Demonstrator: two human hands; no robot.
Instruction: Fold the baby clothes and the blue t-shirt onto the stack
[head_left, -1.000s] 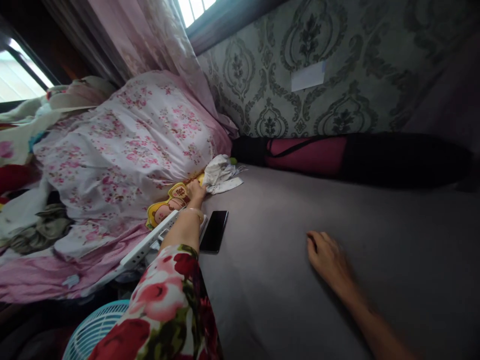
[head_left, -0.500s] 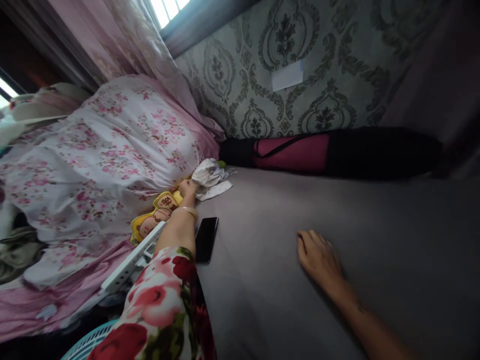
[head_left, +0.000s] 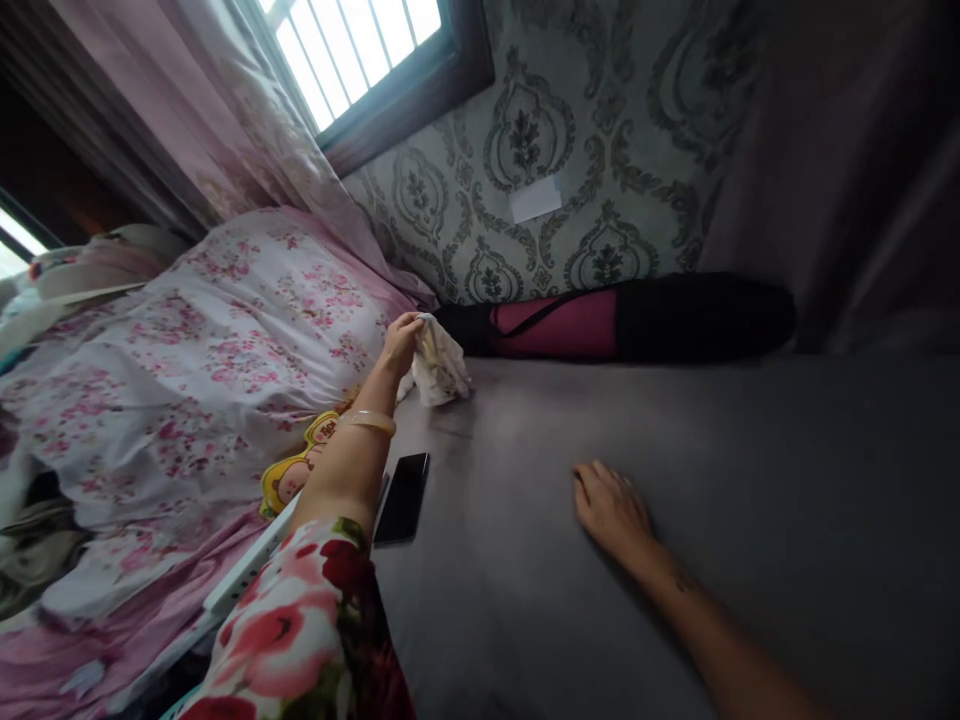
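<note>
At the far left corner of the grey surface, my left hand [head_left: 401,342] pinches the top of a crumpled, thin off-white bag or cloth [head_left: 440,368]; I cannot tell which. It hangs from the fingers, with its lower end close to the surface. A pale bangle [head_left: 373,420] circles my left wrist. Below that forearm lies a black phone [head_left: 403,498], face up. My right hand [head_left: 611,508] rests palm down on the grey bedding [head_left: 525,570], fingers loosely extended and holding nothing.
A long black and pink bag [head_left: 570,322] lies along the patterned wall. Left of my arm are a floral sheet [head_left: 187,340], yellow cartoon plush items [head_left: 289,480] and a white power strip [head_left: 251,562]. A barred window [head_left: 352,60] is above.
My left hand has taken hold of the off-white bag or cloth and lifted its top. The view has shifted, showing more of the window. My right hand stays on the bedding.
</note>
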